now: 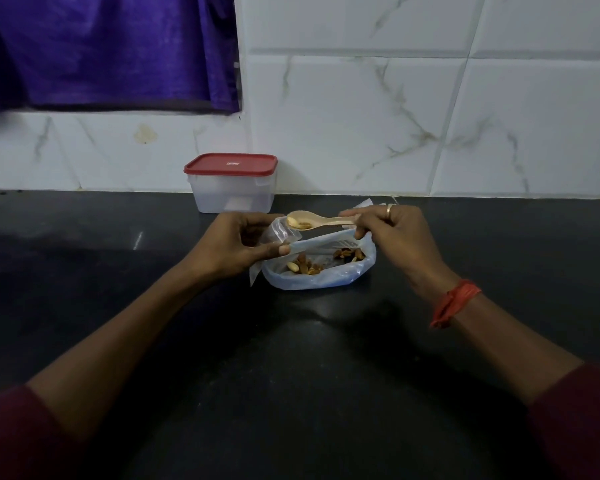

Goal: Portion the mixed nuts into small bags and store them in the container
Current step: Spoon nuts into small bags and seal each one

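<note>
A large clear plastic bag (326, 277) lies open on the black counter (291, 375) with mixed nuts (305, 267) inside. My left hand (232, 247) pinches a small clear bag (279, 232) and holds it up just left of the big bag. My right hand (392, 230) grips the handle of a pale spoon (312, 221). The spoon's bowl carries a few nuts and hovers at the mouth of the small bag. A clear container (232, 192) with a red lid (231, 164) stands closed against the wall behind my left hand.
A white marble-patterned tiled wall (395, 116) bounds the counter at the back. Purple cloth (101, 50) hangs at the upper left. More clear plastic (368, 203) shows behind the spoon near the wall.
</note>
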Tool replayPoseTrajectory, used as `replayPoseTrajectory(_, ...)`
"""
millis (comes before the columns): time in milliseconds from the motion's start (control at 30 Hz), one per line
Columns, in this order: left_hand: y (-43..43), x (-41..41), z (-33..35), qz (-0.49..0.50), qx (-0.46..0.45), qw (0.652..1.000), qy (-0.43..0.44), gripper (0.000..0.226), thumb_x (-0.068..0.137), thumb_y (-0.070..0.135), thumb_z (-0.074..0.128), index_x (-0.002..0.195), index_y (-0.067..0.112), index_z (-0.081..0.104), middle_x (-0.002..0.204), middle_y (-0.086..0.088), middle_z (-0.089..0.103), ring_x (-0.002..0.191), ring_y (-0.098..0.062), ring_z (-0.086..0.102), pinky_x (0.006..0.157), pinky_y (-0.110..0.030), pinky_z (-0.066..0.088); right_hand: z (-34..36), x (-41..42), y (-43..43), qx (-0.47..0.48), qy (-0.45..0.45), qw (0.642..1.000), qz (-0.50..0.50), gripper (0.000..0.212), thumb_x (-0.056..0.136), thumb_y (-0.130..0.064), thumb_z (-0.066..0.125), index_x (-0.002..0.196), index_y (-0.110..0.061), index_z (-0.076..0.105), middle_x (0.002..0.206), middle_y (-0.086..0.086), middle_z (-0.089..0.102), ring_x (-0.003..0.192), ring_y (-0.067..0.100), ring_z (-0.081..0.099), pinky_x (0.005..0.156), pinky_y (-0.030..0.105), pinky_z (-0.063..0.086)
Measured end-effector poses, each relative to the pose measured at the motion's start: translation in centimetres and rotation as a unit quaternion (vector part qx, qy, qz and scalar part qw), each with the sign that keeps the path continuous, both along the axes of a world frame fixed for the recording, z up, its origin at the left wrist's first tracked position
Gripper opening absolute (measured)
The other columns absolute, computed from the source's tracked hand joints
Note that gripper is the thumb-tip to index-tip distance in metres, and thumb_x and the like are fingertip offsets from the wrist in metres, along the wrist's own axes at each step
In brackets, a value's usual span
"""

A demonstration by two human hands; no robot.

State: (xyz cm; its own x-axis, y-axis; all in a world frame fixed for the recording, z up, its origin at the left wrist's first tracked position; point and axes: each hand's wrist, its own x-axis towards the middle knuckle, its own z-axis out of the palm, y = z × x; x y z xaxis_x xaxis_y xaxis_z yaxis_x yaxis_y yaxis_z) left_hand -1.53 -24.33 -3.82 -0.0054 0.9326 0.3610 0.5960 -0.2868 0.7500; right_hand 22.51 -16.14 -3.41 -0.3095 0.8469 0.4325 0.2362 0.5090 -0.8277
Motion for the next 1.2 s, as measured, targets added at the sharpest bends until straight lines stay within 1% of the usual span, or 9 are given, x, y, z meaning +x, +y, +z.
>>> replayPoseTrajectory(67,0.0,-0.1,0.0,0.009,0.003,1.0,-0.001,0.035,0.081,0.017,0.076,0.114,0.024,0.067,0.101,0.018,0.07,0.096,0.004,0.068,0.074,-0.011,0.053,-0.4,-0.2,-0.5,0.117,-0.043,0.992,0.012,0.023,0.094,-0.02,0.065,0.094,-0.039,0.077,0.078,-0.01,0.075,0.077,0.021,0.069,0.074,0.044,0.055)
replayPoseTrajectory(200,0.1,-0.5,0.1,0.034,0.009,0.999,-0.01,0.026,0.081,0.02,0.076,0.106,0.017,0.071,0.087,0.013,0.073,0.087,-0.002,0.071,0.067,-0.013,0.052,-0.8,-0.5,-0.9,0.378,-0.13,0.916,-0.019,0.026,0.095,-0.038,0.062,0.118,-0.032,0.073,0.076,-0.02,0.066,0.065,-0.008,0.045,0.08,0.032,0.024)
replayPoseTrajectory(400,0.4,-0.8,0.0,0.053,-0.01,0.996,-0.071,0.055,0.075,0.021,0.08,0.128,0.015,0.063,0.109,0.003,0.073,0.099,-0.007,0.07,0.08,-0.02,0.058,-0.6,-0.4,-0.9,0.335,-0.055,0.94,-0.041,0.022,0.094,-0.033,0.066,0.114,-0.031,0.075,0.062,-0.023,0.057,0.063,-0.002,0.051,0.08,0.036,0.033)
replayPoseTrajectory(533,0.5,-0.6,-0.3,0.076,-0.028,0.955,-0.286,0.058,0.065,0.014,0.08,0.12,0.018,0.064,0.11,0.0,0.074,0.104,-0.012,0.069,0.082,-0.024,0.057,0.4,0.2,-0.6,0.272,-0.002,0.959,-0.08,0.023,0.088,-0.034,0.058,0.098,-0.028,0.078,0.072,-0.007,0.073,0.065,0.009,0.064,0.08,0.053,0.05)
replayPoseTrajectory(600,0.7,-0.5,-0.5,0.091,-0.037,0.942,-0.321,0.057,0.064,0.011,0.079,0.118,0.019,0.064,0.112,-0.002,0.072,0.107,-0.015,0.068,0.085,-0.028,0.057,0.3,0.6,-0.3,0.275,-0.025,0.956,-0.094,0.026,0.083,-0.036,0.055,0.089,-0.028,0.079,0.062,-0.017,0.065,0.056,0.006,0.056,0.081,0.046,0.047)
replayPoseTrajectory(767,0.9,-0.9,-0.3,0.133,-0.022,0.941,-0.311,0.062,0.063,0.011,0.081,0.123,0.013,0.063,0.114,-0.004,0.07,0.11,-0.02,0.065,0.094,-0.039,0.054,-0.9,0.6,0.3,0.343,-0.172,0.915,-0.127,0.022,0.081,-0.037,0.058,0.085,-0.033,0.079,0.055,-0.032,0.045,0.06,0.004,0.036,0.078,0.03,0.023)
replayPoseTrajectory(867,0.8,-1.4,-0.1,0.144,-0.021,0.943,-0.301,0.072,0.054,0.021,0.082,0.123,0.015,0.064,0.119,-0.004,0.07,0.113,-0.018,0.065,0.099,-0.039,0.052,-1.4,0.7,0.7,0.37,-0.214,0.897,-0.116,0.025,0.084,-0.039,0.058,0.093,-0.034,0.08,0.064,-0.019,0.066,0.062,0.001,0.031,0.079,0.027,0.017)
replayPoseTrajectory(1067,0.8,-1.3,-0.5,0.094,-0.052,0.961,-0.255,0.073,0.059,0.019,0.082,0.128,0.013,0.062,0.117,-0.002,0.072,0.108,-0.011,0.068,0.084,-0.022,0.057,-1.7,1.3,1.8,0.392,-0.314,0.861,-0.077,0.023,0.09,-0.044,0.059,0.105,-0.042,0.076,0.067,-0.01,0.069,0.063,0.011,0.049,0.083,0.035,0.021)
replayPoseTrajectory(1200,0.8,-1.4,-0.6,0.073,-0.087,0.968,-0.222,0.058,0.066,0.02,0.081,0.122,0.016,0.066,0.114,-0.002,0.073,0.108,-0.014,0.069,0.091,-0.031,0.056,-2.0,1.3,1.8,0.375,-0.305,0.873,-0.068,0.018,0.091,-0.039,0.067,0.107,-0.041,0.075,0.067,-0.009,0.068,0.066,0.015,0.048,0.084,0.039,0.025)
